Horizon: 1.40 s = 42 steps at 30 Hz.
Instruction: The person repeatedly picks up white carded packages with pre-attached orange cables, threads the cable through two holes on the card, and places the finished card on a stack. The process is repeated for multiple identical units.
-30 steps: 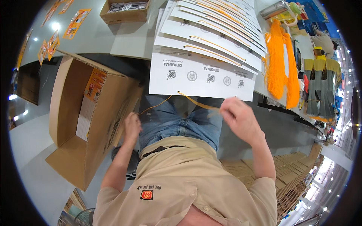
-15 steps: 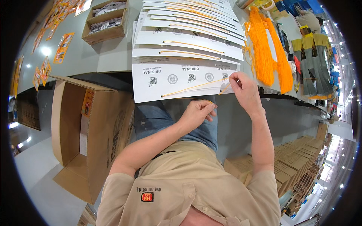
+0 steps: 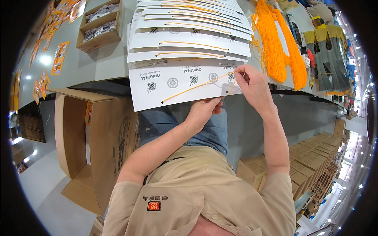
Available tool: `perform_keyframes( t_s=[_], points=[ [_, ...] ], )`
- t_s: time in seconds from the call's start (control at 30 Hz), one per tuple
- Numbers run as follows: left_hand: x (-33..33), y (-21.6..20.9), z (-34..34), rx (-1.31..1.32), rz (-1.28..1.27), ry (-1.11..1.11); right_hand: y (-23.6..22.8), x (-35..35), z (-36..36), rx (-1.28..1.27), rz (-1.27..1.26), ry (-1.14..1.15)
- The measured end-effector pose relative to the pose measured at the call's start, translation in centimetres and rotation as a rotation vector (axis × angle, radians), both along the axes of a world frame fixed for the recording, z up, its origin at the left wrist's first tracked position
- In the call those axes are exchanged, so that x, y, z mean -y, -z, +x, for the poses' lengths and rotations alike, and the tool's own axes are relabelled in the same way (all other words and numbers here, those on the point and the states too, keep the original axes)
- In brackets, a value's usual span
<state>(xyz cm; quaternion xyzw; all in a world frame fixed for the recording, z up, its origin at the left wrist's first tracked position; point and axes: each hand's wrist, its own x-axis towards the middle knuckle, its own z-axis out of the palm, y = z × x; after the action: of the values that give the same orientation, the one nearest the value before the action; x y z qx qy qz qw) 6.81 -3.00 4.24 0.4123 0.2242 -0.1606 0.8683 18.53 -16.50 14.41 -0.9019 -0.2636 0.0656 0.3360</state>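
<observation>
The nearest white printed card (image 3: 141,96) juts out over the table's front edge, above my lap. A thin orange cord (image 3: 185,92) rises from the hole at its left and crosses its face to my right hand (image 3: 252,85). That hand pinches the cord above the card's right end, by the other hole. My left hand (image 3: 205,112) is closed at the card's front edge, just below the right hole; its fingertips are partly hidden, and what they hold does not show. Behind lie several overlapping white cards (image 3: 189,43), each with an orange cord strung across it.
Bundles of orange cord (image 3: 269,47) lie on the table to the right, with grey-and-yellow packs (image 3: 326,59) beyond. At the back left stands a divided cardboard tray (image 3: 100,43) near orange printed cards (image 3: 60,58). A large open carton (image 3: 106,149) stands at my left; several cartons (image 3: 311,161) line the right.
My left hand has moved up and slightly right to the card's front edge. The right hand has risen a little, still pinching the cord. The card and stack appear farther left.
</observation>
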Motion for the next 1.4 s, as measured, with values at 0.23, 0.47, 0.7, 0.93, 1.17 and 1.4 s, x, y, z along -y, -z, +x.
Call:
perform_keyframes(
  t_s=[0.23, 0.47, 0.7, 0.93, 1.17, 1.4],
  points=[
    [0.1, -0.2, 0.2, -0.029, -0.035, -0.062, 0.1, -0.9, 0.1, -0.005, 0.019, -0.024],
    [1.1, 0.7, 0.8, -0.01, -0.342, -0.138, 0.4, -0.4, -0.6, -0.112, 0.057, -0.028],
    [1.2, 2.6, -1.7, 0.058, -0.159, 0.368, 3.6, 2.9, -6.1, -0.437, 0.291, 0.29],
    [-3.2, 5.4, -5.4, -0.273, -0.162, 0.129, 6.5, 0.0, -11.9, -0.597, 0.269, 0.025],
    [-4.1, 0.6, -6.3, 0.034, 0.429, 0.092, 8.2, -2.8, -9.6, -0.684, 0.222, 0.221],
    [-4.8, 1.4, -5.2, 0.033, 0.574, -0.184, 9.5, -2.8, -13.8, -0.82, 0.537, 0.298]
  ],
)
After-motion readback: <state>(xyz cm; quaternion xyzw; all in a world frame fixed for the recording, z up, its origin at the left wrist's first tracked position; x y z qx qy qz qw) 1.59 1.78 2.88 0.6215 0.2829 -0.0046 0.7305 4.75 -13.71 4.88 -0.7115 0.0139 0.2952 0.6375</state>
